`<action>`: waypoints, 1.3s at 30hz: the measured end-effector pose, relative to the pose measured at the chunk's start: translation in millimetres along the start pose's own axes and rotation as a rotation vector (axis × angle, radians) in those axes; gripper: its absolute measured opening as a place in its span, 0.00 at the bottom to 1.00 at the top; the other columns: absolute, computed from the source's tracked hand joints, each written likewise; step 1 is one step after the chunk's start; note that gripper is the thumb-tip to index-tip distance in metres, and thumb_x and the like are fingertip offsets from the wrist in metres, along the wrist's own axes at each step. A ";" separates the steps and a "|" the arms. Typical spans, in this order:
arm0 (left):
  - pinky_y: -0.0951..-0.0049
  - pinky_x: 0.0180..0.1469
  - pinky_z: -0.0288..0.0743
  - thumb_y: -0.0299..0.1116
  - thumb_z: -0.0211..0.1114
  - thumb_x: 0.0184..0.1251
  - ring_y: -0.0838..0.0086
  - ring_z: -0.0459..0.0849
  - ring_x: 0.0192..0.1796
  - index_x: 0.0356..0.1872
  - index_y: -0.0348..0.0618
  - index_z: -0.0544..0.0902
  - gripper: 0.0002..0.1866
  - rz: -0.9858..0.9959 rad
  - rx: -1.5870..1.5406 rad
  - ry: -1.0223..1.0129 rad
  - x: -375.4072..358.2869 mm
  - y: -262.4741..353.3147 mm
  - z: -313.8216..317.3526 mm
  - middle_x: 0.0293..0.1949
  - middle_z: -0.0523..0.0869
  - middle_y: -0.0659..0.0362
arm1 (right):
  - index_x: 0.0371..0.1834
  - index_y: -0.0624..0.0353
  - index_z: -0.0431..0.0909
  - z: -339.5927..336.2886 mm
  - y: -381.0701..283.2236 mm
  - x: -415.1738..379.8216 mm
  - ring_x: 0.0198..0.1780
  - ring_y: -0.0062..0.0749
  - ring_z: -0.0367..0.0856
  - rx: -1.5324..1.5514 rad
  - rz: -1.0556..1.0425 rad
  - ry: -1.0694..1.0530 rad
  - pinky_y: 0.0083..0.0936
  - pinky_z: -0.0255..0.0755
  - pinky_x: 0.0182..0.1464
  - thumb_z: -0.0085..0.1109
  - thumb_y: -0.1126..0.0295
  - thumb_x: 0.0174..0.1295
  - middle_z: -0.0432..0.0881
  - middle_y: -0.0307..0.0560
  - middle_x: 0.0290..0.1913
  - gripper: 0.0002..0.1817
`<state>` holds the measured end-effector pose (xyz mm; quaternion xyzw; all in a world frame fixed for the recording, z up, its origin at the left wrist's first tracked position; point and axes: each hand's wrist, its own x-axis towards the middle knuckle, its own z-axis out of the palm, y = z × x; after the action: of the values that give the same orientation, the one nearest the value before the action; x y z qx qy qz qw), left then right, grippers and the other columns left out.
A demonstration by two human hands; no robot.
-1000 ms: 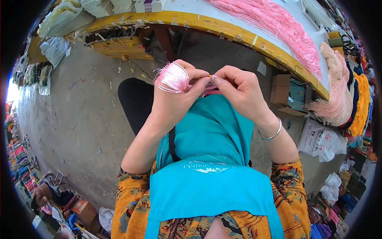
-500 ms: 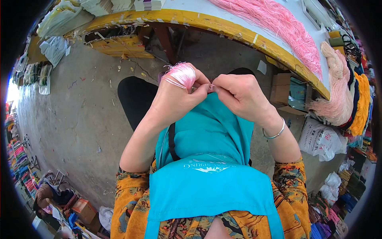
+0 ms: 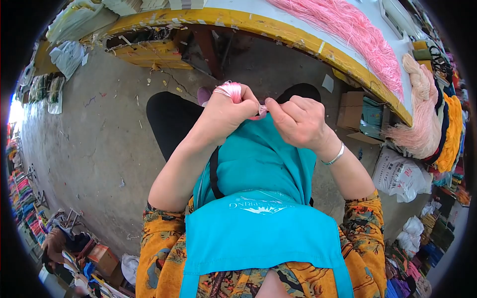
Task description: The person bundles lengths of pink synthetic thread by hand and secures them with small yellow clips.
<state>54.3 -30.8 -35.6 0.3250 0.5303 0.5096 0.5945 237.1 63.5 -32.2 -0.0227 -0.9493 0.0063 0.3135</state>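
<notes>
Pink thread [image 3: 232, 91] is wound around the fingers of my left hand [image 3: 221, 113]. Its thumb and fingers are closed on the thread. Close on the right, my right hand [image 3: 300, 121] has its fingers curled, with thumb and forefinger pinched at a small twisted bit of the pink thread [image 3: 262, 110] between the hands. The exact grip of the fingertips is too small to make out. Both hands hang over the lap of my turquoise apron [image 3: 263, 154], in front of the table edge.
A yellow-edged table [image 3: 278, 31] curves ahead, bearing a long pink skein [image 3: 343, 32]. Pale and yellow yarn hanks [image 3: 449, 129] hang at its right end. Below are a cardboard box [image 3: 351, 111] and a white sack [image 3: 397, 174]. A yellow crate [image 3: 149, 53] sits underneath.
My left hand has turned, so less of the wound thread shows. My right hand has moved slightly right and down and rotated, with the twisted thread now visible between the hands.
</notes>
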 end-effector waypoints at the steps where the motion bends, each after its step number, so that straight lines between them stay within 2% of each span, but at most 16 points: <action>1: 0.82 0.21 0.57 0.25 0.62 0.59 0.90 0.66 0.21 0.23 0.39 0.79 0.05 -0.072 -0.073 0.038 -0.7 1.8 -2.0 0.18 0.75 0.69 | 0.40 0.64 0.81 0.3 -0.1 -1.0 0.21 0.24 0.72 -0.004 0.000 0.004 0.22 0.67 0.19 0.64 0.74 0.45 0.69 0.36 0.22 0.16; 3: 0.82 0.20 0.56 0.25 0.61 0.59 0.89 0.65 0.19 0.23 0.40 0.78 0.06 -0.143 -0.145 0.079 -0.9 2.6 -4.3 0.18 0.74 0.69 | 0.40 0.65 0.81 1.6 2.2 -4.2 0.21 0.25 0.72 0.003 0.014 0.019 0.22 0.67 0.19 0.63 0.76 0.44 0.69 0.37 0.21 0.16; 5: 0.83 0.19 0.49 0.24 0.59 0.61 0.90 0.59 0.17 0.31 0.41 0.78 0.02 -0.153 -0.279 0.174 -0.2 2.1 -6.3 0.17 0.69 0.72 | 0.40 0.65 0.81 4.1 4.2 -8.8 0.20 0.26 0.72 0.013 0.028 0.034 0.23 0.68 0.20 0.62 0.78 0.44 0.68 0.37 0.20 0.16; 7: 0.83 0.19 0.48 0.25 0.60 0.63 0.90 0.58 0.17 0.32 0.41 0.78 0.01 -0.144 -0.300 0.161 0.6 0.4 -10.0 0.17 0.69 0.72 | 0.39 0.65 0.81 6.7 6.1 -13.1 0.20 0.30 0.73 0.155 0.198 0.071 0.26 0.68 0.20 0.60 0.82 0.44 0.70 0.39 0.20 0.15; 8: 0.82 0.19 0.48 0.25 0.60 0.64 0.90 0.57 0.16 0.32 0.41 0.78 0.01 -0.124 -0.294 0.171 0.5 0.1 -9.4 0.17 0.69 0.72 | 0.38 0.65 0.80 7.2 5.1 -12.2 0.21 0.27 0.76 0.225 0.275 0.085 0.25 0.69 0.22 0.60 0.83 0.51 0.73 0.43 0.20 0.10; 9: 0.82 0.19 0.48 0.26 0.61 0.65 0.90 0.57 0.16 0.32 0.41 0.79 0.02 -0.104 -0.289 0.181 1.0 -0.3 -9.0 0.17 0.68 0.72 | 0.38 0.65 0.80 7.4 1.1 -11.4 0.21 0.27 0.76 0.224 0.275 0.086 0.25 0.69 0.22 0.60 0.83 0.51 0.73 0.43 0.20 0.10; 11: 0.82 0.18 0.48 0.26 0.61 0.64 0.90 0.58 0.16 0.31 0.41 0.78 0.02 -0.094 -0.289 0.195 2.8 -3.5 -12.2 0.17 0.68 0.73 | 0.37 0.66 0.79 7.5 -8.4 -10.9 0.23 0.21 0.77 0.636 0.747 0.140 0.20 0.68 0.24 0.59 0.78 0.61 0.75 0.38 0.21 0.03; 14: 0.82 0.18 0.47 0.27 0.63 0.64 0.90 0.58 0.16 0.31 0.41 0.79 0.03 -0.074 -0.298 0.287 10.0 -8.8 -22.3 0.17 0.66 0.74 | 0.35 0.63 0.80 -8.6 9.8 -12.1 0.21 0.09 0.63 1.183 1.272 0.394 0.12 0.55 0.22 0.55 0.73 0.68 0.69 0.25 0.21 0.06; 16: 0.82 0.18 0.45 0.28 0.65 0.64 0.90 0.56 0.15 0.34 0.40 0.80 0.03 -0.032 -0.368 0.442 21.8 -14.0 -35.4 0.16 0.64 0.74 | 0.34 0.61 0.80 -14.3 23.9 -17.8 0.20 0.06 0.57 1.156 1.289 0.488 0.12 0.49 0.21 0.55 0.73 0.69 0.68 0.24 0.20 0.07; 20: 0.81 0.15 0.46 0.27 0.68 0.61 0.88 0.57 0.13 0.30 0.43 0.76 0.07 0.097 -0.485 0.690 55.4 -16.1 -70.9 0.16 0.63 0.73 | 0.37 0.67 0.80 -19.8 11.6 -21.6 0.32 0.07 0.69 0.978 1.222 0.175 0.09 0.62 0.33 0.56 0.76 0.68 0.78 0.29 0.30 0.06; 23: 0.78 0.13 0.47 0.27 0.69 0.58 0.86 0.59 0.12 0.26 0.46 0.73 0.11 0.138 -0.506 0.823 95.2 -28.1 -109.0 0.17 0.66 0.69 | 0.38 0.67 0.80 -21.9 5.6 -21.0 0.29 0.07 0.66 1.068 1.218 0.150 0.09 0.59 0.30 0.56 0.75 0.68 0.76 0.28 0.28 0.06; 26: 0.75 0.15 0.52 0.25 0.69 0.55 0.81 0.64 0.14 0.26 0.44 0.72 0.10 0.107 -0.496 0.957 140.8 -45.8 -152.1 0.19 0.70 0.66 | 0.38 0.67 0.81 -24.1 6.0 -22.2 0.27 0.06 0.64 1.097 1.216 0.175 0.10 0.57 0.28 0.56 0.75 0.68 0.75 0.28 0.27 0.06; 29: 0.71 0.25 0.68 0.20 0.66 0.50 0.73 0.76 0.22 0.26 0.39 0.73 0.09 0.094 -0.465 1.232 185.7 -60.2 -187.0 0.23 0.78 0.57 | 0.39 0.66 0.81 -27.9 5.6 -22.2 0.26 0.06 0.63 1.108 1.191 0.203 0.10 0.55 0.27 0.56 0.76 0.68 0.74 0.28 0.27 0.06; 32: 0.70 0.24 0.70 0.19 0.65 0.52 0.72 0.77 0.22 0.29 0.38 0.75 0.08 0.164 -0.542 1.331 197.4 -49.2 -183.8 0.27 0.82 0.54 | 0.39 0.67 0.81 -35.8 4.9 -19.1 0.26 0.06 0.63 1.112 1.193 0.206 0.10 0.55 0.26 0.56 0.76 0.68 0.74 0.28 0.27 0.06; 35: 0.70 0.20 0.67 0.19 0.64 0.54 0.71 0.77 0.19 0.32 0.37 0.76 0.07 0.203 -0.730 1.208 198.0 -28.2 -175.0 0.27 0.83 0.54 | 0.39 0.66 0.81 -40.5 9.2 -20.9 0.26 0.06 0.63 1.102 1.202 0.229 0.10 0.55 0.26 0.56 0.76 0.68 0.73 0.27 0.26 0.06; 39: 0.74 0.15 0.58 0.19 0.62 0.59 0.72 0.73 0.15 0.32 0.39 0.76 0.04 0.109 -0.588 1.049 182.7 -23.0 -177.1 0.26 0.82 0.55 | 0.37 0.66 0.81 -50.2 22.4 -20.3 0.26 0.06 0.62 1.031 1.221 0.190 0.10 0.53 0.26 0.56 0.75 0.67 0.72 0.26 0.25 0.06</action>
<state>-125.0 109.5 -151.6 -0.1209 0.5722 0.7569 0.2918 284.1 84.9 -4.6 -0.3904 -0.6164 0.6121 0.3050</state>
